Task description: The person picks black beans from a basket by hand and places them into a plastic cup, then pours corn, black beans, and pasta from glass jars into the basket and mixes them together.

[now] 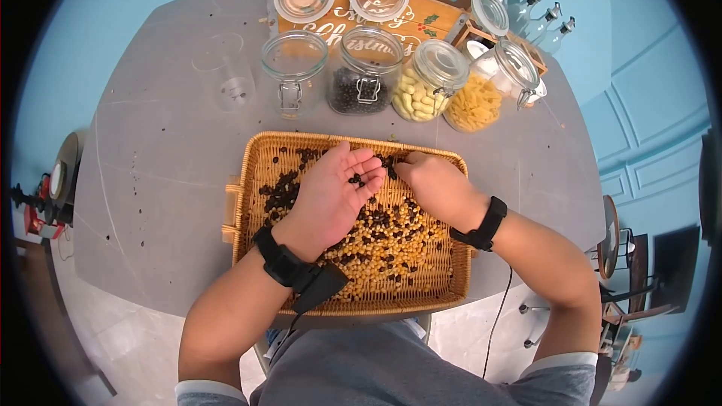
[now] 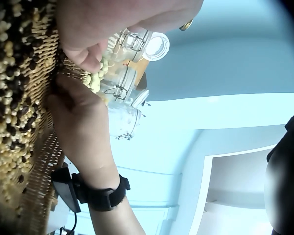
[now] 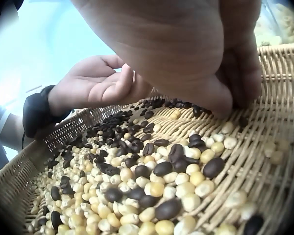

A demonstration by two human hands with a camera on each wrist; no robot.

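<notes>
A rectangular wicker basket (image 1: pixel 241 214) holds dark coffee beans (image 3: pixel 162 168) mixed with yellow corn kernels (image 3: pixel 190 201). Over its middle my left hand (image 1: pixel 327 199) is turned palm up, fingers slightly bent, carrying a few coffee beans (image 1: pixel 356 179) on the fingers. Beside it, my right hand (image 1: pixel 436 184) reaches down with bent fingers to the far right part of the basket. Its thumb and fingertips (image 3: pixel 218 105) are close to the woven floor near some dark beans; I cannot tell whether they pinch one.
Behind the basket stand an open, seemingly bare glass jar (image 1: pixel 293 75), a jar of dark beans (image 1: pixel 361 90), a jar of pale peanut-shaped pieces (image 1: pixel 417 94) and a pasta jar (image 1: pixel 475 101). A clear cup (image 1: pixel 237 90) is at left on the grey table (image 1: pixel 165 150). Glass bottles (image 1: pixel 535 26) stand back right.
</notes>
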